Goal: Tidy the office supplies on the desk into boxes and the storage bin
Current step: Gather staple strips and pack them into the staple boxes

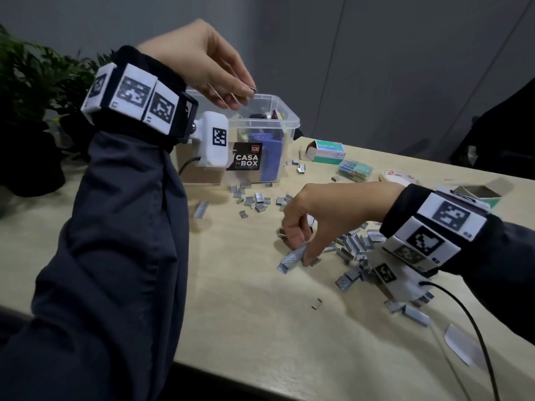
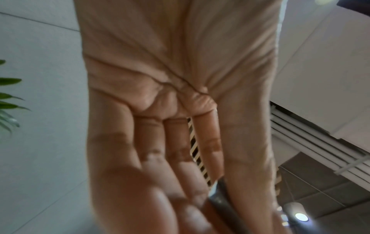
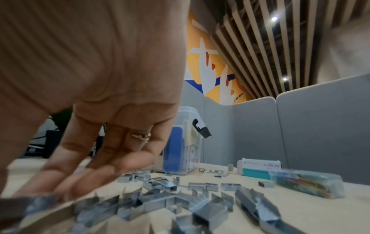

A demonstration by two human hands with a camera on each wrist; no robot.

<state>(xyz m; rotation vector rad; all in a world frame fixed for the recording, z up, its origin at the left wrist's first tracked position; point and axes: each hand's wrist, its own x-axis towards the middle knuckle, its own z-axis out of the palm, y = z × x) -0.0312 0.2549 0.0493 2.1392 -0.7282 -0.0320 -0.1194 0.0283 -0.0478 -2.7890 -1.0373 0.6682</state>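
Dark-sleeved and raised, the left hand (image 1: 208,59) pinches thin silver staple strips (image 1: 231,95) over the clear plastic storage bin (image 1: 285,123), which holds a blue block-shaped item and other small supplies. Better to lower them inside the rim before letting go. Rightward, the right hand's (image 1: 318,218) fingers (image 1: 311,257) clamp a staple strip (image 1: 292,257) from the scattered silver staples (image 1: 354,244) on the pale surface (image 1: 246,299); the open green-and-white cardboard box (image 1: 325,151) behind looks suited to them.

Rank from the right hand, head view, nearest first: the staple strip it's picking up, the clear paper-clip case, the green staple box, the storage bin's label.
From the right hand:
1. Staple strip, pinched at its fingertips.
2. Paper-clip case, beyond the hand, slightly right.
3. Green staple box and bin label, farther back: too close to call.
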